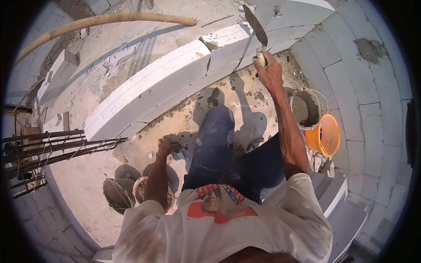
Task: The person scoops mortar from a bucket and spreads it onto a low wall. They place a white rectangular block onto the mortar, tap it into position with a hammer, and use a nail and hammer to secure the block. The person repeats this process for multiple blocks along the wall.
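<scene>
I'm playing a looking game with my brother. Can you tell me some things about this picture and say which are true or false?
1. The right hand holds a trowel. True.
2. The orange bucket is on the person's left. False: it is on the right.
3. The pole is bent. True.
4. The low wall is made of red blocks. False: its blocks are white.
5. Metal bars stick out on the left side. True.
6. The left hand is inside the orange bucket. False: it is out to the left of the legs, far from that bucket.
</scene>
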### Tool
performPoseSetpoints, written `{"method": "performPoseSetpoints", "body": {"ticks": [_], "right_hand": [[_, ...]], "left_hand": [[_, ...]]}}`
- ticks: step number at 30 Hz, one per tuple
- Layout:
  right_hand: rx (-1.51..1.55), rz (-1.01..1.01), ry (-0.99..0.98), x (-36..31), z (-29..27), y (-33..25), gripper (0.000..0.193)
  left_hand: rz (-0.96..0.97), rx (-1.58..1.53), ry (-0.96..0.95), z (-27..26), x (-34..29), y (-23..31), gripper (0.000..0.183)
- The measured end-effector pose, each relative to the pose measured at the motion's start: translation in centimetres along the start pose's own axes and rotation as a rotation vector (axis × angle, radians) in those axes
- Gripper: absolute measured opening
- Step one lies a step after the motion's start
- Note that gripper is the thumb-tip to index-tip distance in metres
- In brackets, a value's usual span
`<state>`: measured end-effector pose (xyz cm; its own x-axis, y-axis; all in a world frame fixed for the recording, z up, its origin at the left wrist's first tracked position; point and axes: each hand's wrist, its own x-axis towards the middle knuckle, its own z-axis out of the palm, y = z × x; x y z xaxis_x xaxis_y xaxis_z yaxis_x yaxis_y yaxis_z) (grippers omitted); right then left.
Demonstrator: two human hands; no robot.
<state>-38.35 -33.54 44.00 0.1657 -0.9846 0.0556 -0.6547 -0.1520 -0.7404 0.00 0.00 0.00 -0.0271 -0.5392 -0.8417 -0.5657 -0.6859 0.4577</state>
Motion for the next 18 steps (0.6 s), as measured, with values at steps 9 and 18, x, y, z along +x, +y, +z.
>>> {"method": "performPoseSetpoints", "body": {"ticks": [9,18], "right_hand": [[-0.386,-0.364,0.051,-14.9,9.6,-2.0,0.038],[-0.226,-0.395,0.308,-10.3,14.9,-5.8,0.040]], "left_hand": [[0.010,0.008,0.160,1.9,-6.0,0.2,0.139],[-0.048,0.114,0.146,0.9,-4.9,-0.8,0.129]]}}
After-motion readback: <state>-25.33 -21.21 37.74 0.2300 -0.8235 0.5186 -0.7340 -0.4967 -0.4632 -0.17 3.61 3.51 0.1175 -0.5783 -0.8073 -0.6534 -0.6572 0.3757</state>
